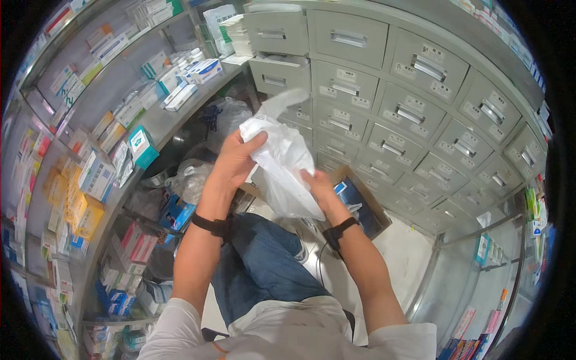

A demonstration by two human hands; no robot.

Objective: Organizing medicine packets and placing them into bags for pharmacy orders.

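Observation:
Both hands hold a white plastic bag (283, 166) in front of the body, above the knees. My left hand (238, 155) grips its upper left edge between thumb and fingers. At its right side, my right hand (318, 184) pinches the plastic. The bag hangs loosely, and its upper end reaches towards the drawers. Whether anything is inside it cannot be told. A dark band circles each wrist.
A grey metal drawer cabinet (391, 105) fills the far side; two upper left drawers are partly pulled out. Medicine boxes stand on the left shelf (180, 110). An open cardboard box (382, 220) sits on the floor, and a glass case (459, 256) stands right.

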